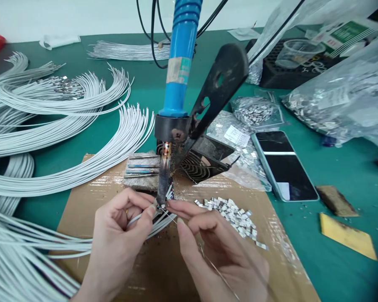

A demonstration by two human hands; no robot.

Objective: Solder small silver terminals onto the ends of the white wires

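Note:
A blue-handled soldering iron (179, 71) stands fixed in a black stand (208, 105), its tip (163, 184) pointing down at a brown board (88, 197). My left hand (119, 243) pinches the end of a white wire (135, 219) and holds it at the tip. My right hand (217, 251) pinches a thin strand of solder wire (212, 264) right under the tip; its fingers meet the left hand's. A pile of small metal terminals (233, 212) lies on the board just right of my hands.
Bundles of white wires (66, 138) curve across the green table (334, 167) at left. A phone (283, 163) lies right of the stand, with bags of metal parts (340, 100) behind. Two yellow-brown sponge pieces (346, 235) lie at right. Spare tips (141, 167) rest on a pad.

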